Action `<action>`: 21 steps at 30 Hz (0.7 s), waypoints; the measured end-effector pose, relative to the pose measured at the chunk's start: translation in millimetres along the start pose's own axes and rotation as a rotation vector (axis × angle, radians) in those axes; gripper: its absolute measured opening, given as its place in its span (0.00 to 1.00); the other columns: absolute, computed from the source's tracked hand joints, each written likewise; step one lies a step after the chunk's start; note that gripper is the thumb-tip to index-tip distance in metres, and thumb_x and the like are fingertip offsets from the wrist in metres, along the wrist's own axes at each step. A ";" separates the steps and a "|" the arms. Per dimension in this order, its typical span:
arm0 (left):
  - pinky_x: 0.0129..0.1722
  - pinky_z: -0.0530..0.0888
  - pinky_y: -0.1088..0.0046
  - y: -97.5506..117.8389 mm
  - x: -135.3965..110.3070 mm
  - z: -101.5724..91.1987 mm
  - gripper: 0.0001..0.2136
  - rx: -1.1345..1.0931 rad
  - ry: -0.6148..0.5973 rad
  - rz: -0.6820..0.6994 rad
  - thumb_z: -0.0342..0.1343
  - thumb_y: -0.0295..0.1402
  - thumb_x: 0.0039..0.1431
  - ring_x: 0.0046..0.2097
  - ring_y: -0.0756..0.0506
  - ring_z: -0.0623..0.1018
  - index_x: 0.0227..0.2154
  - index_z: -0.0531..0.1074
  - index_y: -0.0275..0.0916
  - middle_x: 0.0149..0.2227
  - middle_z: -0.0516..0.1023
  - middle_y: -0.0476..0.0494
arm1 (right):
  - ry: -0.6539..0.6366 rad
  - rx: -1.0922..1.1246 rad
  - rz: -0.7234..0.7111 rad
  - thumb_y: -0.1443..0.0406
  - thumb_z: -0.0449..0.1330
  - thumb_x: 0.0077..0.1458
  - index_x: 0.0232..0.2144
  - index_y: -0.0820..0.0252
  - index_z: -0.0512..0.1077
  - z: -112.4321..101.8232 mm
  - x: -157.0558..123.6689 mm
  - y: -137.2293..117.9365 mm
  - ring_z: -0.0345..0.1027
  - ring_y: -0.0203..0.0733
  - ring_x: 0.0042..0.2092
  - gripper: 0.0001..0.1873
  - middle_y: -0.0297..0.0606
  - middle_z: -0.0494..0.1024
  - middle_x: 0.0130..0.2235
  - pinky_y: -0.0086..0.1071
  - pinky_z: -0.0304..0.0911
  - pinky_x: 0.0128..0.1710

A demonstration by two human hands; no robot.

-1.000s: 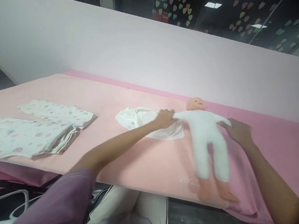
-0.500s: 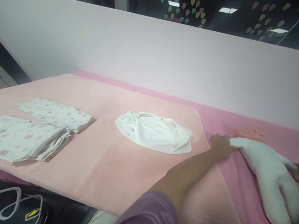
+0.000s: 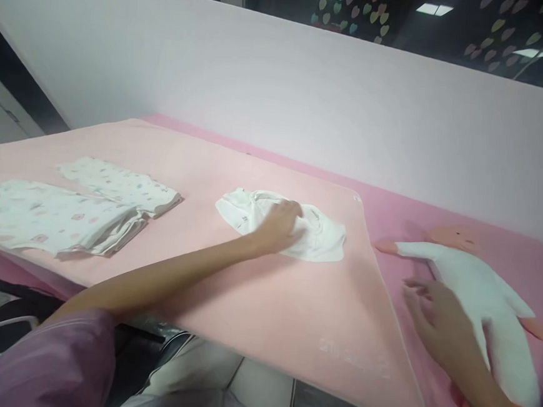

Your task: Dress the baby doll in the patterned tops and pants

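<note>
A baby doll in a white suit lies on its back on the darker pink cloth at the right. My right hand lies just left of the doll with its fingers spread, holding nothing. My left hand rests on a crumpled white garment in the middle of the light pink mat. The fingers curl into the fabric and look closed on it.
Two folded patterned baby garments lie at the left of the mat. A white partition wall runs along the far edge of the table. The mat's front edge overhangs the table near my lap.
The doll was carried from the mat's middle to the right and laid down. My left hand let go of it and went back to the white garment; my right hand released it too.
</note>
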State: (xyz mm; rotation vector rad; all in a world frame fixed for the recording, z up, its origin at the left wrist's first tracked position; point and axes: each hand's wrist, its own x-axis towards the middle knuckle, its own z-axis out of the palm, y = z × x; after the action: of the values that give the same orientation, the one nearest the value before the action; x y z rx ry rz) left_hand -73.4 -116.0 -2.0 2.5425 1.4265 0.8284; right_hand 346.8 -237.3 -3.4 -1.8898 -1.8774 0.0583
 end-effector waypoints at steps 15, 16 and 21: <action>0.50 0.70 0.55 -140.5 -63.2 -72.5 0.16 0.178 -0.258 -0.742 0.51 0.47 0.68 0.48 0.29 0.82 0.31 0.71 0.41 0.39 0.83 0.34 | -0.238 -0.085 0.125 0.51 0.55 0.69 0.32 0.54 0.67 117.0 66.2 -126.2 0.76 0.55 0.43 0.17 0.49 0.81 0.40 0.41 0.64 0.41; 0.48 0.70 0.57 -140.6 -61.9 -72.9 0.15 0.140 -0.227 -0.735 0.50 0.46 0.68 0.46 0.31 0.82 0.30 0.70 0.42 0.38 0.82 0.36 | -0.250 -0.041 0.152 0.52 0.56 0.68 0.31 0.54 0.67 114.9 66.5 -126.7 0.76 0.54 0.42 0.16 0.47 0.81 0.39 0.40 0.63 0.40; 0.50 0.75 0.61 -120.6 -50.3 -66.7 0.12 -0.047 0.158 -0.511 0.47 0.42 0.70 0.54 0.36 0.79 0.46 0.71 0.42 0.50 0.82 0.36 | -0.037 0.281 0.246 0.54 0.56 0.65 0.41 0.53 0.69 105.1 72.4 -151.3 0.77 0.52 0.44 0.11 0.43 0.82 0.44 0.39 0.68 0.43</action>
State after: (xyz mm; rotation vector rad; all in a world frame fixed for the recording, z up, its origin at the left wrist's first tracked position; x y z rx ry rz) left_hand -219.3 -101.4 -8.1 1.9643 1.9525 0.9600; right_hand 172.8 -144.5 -21.7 -1.9179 -1.5545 0.4170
